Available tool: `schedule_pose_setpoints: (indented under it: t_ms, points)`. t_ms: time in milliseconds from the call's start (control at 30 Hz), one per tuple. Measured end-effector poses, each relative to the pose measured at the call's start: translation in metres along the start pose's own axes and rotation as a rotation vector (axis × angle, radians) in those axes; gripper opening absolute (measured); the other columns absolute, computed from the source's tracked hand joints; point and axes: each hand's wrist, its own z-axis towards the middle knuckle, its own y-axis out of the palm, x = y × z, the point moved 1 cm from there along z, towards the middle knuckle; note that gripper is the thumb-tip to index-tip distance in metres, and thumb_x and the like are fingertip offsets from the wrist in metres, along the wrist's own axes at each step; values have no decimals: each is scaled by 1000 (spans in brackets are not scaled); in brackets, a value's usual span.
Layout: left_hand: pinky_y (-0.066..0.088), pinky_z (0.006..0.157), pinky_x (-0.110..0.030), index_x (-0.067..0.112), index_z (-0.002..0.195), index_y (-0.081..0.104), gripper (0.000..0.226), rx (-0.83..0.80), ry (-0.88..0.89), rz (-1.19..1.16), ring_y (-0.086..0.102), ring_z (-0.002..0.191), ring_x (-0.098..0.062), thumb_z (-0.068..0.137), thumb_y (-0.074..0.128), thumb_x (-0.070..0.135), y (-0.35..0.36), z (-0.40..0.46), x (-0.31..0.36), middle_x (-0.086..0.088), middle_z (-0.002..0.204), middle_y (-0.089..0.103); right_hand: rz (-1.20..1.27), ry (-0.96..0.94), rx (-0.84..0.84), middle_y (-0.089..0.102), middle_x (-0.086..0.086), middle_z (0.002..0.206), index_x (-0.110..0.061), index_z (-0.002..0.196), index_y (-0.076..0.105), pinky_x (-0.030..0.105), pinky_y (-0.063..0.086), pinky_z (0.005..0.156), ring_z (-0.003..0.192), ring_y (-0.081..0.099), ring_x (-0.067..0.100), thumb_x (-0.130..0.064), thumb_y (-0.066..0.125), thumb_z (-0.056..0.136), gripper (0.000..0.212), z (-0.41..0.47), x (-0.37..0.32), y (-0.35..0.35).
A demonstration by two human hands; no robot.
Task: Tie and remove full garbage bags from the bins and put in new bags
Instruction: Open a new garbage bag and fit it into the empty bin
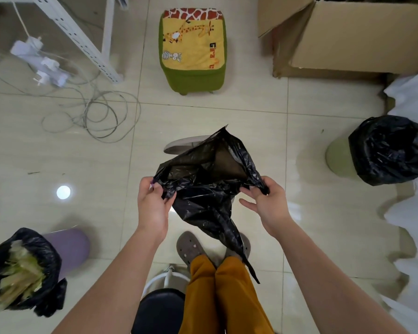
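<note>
Both hands, left hand (152, 203) and right hand (267, 201), pinch the new black bag (203, 189) by its rim, spreading it open to line a bin.

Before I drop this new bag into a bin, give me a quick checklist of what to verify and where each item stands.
1. Both hands on the bag: ok. Left hand and right hand each pinch the rim of the black bag.
2. Mouth opened: ok, partly spread, inside visible.
3. Bag free of tears: cannot tell.
4. An unlined bin waiting: cannot tell. Something pale shows behind the bag, mostly hidden.
5. Green bin: not ok, already lined with a black bag.
6. Purple bin: not ok, its bag holds waste and is untied.
</note>
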Motion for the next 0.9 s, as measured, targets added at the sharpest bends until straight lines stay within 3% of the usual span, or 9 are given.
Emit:
schedule_pose_setpoints:
  t_ms: [100, 233, 300, 367, 467, 667, 900]
  points:
    - [52, 90, -29, 17, 77, 51, 35, -34, 112, -25, 61, 78, -7, 97, 35, -5, 6, -5, 7, 11, 72, 59, 36, -56, -16, 66, 8, 110, -9, 94, 60, 37, 60, 80, 106, 68, 15, 0, 46, 98, 17, -3, -6, 0]
    - [49, 85, -24, 18, 72, 51, 37, -90, 184, -44, 55, 70, -2, 95, 36, -7, 13, -11, 10, 12, 66, 55, 64, -89, -32, 69, 3, 109, -12, 93, 63, 35, 59, 80, 106, 67, 12, -1, 48, 97, 19, -2, -11, -3]
    - [50, 91, -31, 16, 74, 51, 33, -94, 131, -29, 60, 78, -6, 96, 37, -4, 16, -11, 5, 9, 73, 60, 46, -70, -35, 69, 3, 109, -13, 95, 63, 36, 59, 83, 106, 66, 13, -1, 49, 97, 19, 0, -9, -6]
    - [50, 97, -40, 12, 79, 51, 25, -60, 0, -18, 63, 99, -19, 98, 39, 1, 19, -10, -5, 0, 91, 64, 21, -30, -40, 69, 5, 109, -13, 98, 63, 37, 59, 84, 107, 66, 15, 0, 49, 97, 19, 2, -5, -10]
    - [53, 91, -43, 9, 94, 54, 12, 35, -163, 33, 58, 115, -31, 101, 44, 11, 18, -10, -21, -9, 117, 62, -10, 46, -44, 68, 5, 109, -14, 106, 62, 38, 58, 86, 107, 66, 18, 0, 50, 97, 20, 4, 4, -17]
    - [56, 88, -45, 6, 82, 51, 21, 180, -176, 263, 62, 100, -26, 101, 45, 12, 8, -10, -37, -10, 103, 63, -67, 166, -39, 61, 10, 124, -8, 133, 49, 40, 58, 87, 107, 64, 20, -5, 50, 99, 35, 8, 25, -27]
    - [55, 88, -41, 15, 80, 55, 20, 243, -230, 482, 57, 93, -24, 99, 48, 13, -6, 12, -37, -3, 89, 58, -72, 246, -2, 62, 9, 120, -11, 126, 51, 39, 58, 82, 103, 64, 23, -7, 51, 99, 27, 9, 41, -14]
